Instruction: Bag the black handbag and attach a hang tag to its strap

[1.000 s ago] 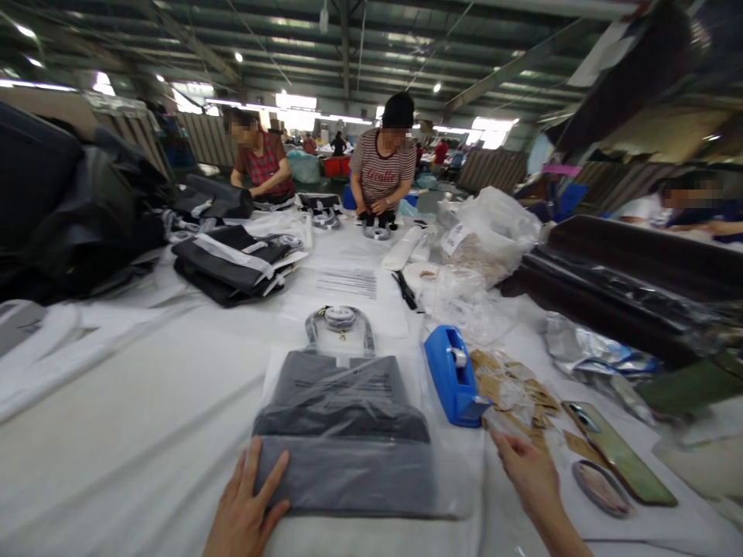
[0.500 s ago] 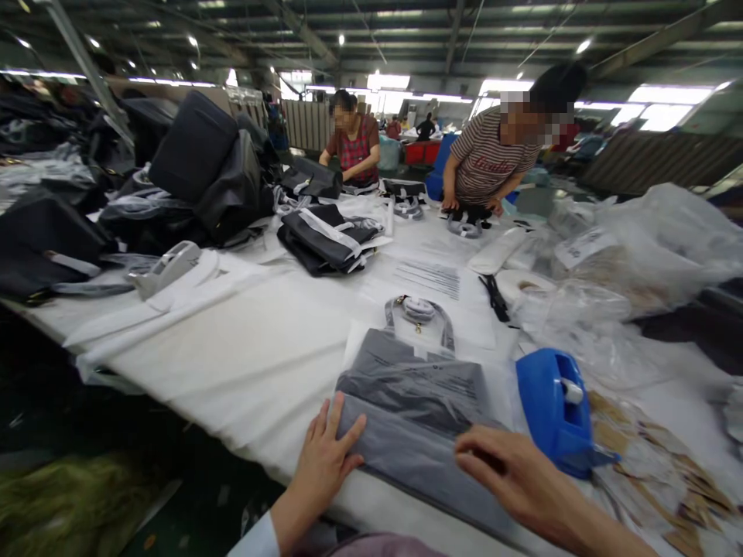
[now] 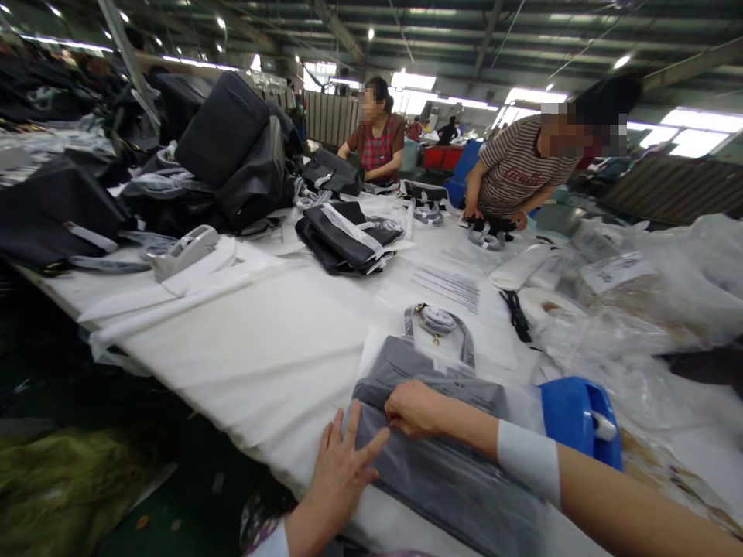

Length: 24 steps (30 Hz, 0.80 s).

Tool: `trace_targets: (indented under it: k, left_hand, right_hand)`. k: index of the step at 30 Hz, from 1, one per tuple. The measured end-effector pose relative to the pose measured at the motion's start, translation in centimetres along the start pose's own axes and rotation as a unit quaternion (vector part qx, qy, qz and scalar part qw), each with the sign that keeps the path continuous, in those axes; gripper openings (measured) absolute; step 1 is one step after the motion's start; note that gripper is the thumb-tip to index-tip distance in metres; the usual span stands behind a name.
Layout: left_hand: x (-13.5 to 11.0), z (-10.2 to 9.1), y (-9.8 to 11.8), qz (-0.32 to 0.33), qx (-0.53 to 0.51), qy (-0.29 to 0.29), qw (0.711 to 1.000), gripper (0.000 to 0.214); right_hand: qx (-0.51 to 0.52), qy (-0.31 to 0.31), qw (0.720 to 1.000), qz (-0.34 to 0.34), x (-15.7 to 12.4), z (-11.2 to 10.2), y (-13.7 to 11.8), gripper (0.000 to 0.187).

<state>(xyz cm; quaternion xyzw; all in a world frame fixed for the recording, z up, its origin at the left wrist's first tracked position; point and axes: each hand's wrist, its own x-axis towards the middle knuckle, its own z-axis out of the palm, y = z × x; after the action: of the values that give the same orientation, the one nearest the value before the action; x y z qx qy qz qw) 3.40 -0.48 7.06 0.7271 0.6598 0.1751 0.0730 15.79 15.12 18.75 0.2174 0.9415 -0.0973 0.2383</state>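
Observation:
A dark handbag wrapped in clear plastic [image 3: 458, 491] lies flat at the table's near edge, its wrapped handle [image 3: 467, 346] pointing away from me. My left hand [image 3: 344, 473] rests at the bag's left side with fingers spread, the fingertips touching the plastic. Curled fingers of my right hand [image 3: 415, 408] press on the plastic across the bag's left middle; whatever they pinch, if anything, is hidden. A small wrapped coil with a gold clasp [image 3: 436, 319] sits inside the handle's loop.
To the right stands a blue tape dispenser [image 3: 566, 414], beside crumpled clear plastic [image 3: 690, 286]. Folded black bags [image 3: 342, 240] lie further back, and a heap of black bags [image 3: 224, 139] rises at left. Two co-workers, one in a striped shirt [image 3: 516, 166], stand across the white table [image 3: 232, 333].
My right hand has moved left across the wrapped bag, from its lower right to near my left hand. My left hand stays at the bag's left side. The camera view has shifted slightly.

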Motion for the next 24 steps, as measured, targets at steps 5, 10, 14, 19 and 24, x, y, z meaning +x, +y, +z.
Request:
trace_targets:
  k: [5, 10, 14, 19, 24]
  left_hand:
    - [0.3, 0.6, 0.3, 0.001, 0.046, 0.018, 0.999, 0.085]
    - [-0.1, 1.6, 0.2, 0.009, 0.051, 0.051, 0.997, 0.081]
    - [-0.2, 1.9, 0.4, 0.006, 0.052, 0.076, 0.996, 0.084]
    - [0.0, 2.0, -0.7, 0.021, 0.018, 0.061, 0.998, 0.079]
    - [-2.1, 1.9, -2.5, 0.067, -0.136, -0.001, 0.988, 0.057]
  right_hand:
    - [0.009, 0.003, 0.998, 0.064, 0.6, 0.3, -0.1, 0.021]
    - [0.044, 0.026, 0.990, 0.131, 0.2, 0.8, 0.6, 0.019]
    - [0.076, 0.065, 0.971, 0.217, 0.1, 0.9, 2.5, 0.045]
    - [0.159, 0.160, 0.917, 0.328, -3.3, 0.2, 5.5, 0.044]
    - [0.342, 0.150, 0.844, 0.385, -13.4, 7.1, 1.5, 0.062]
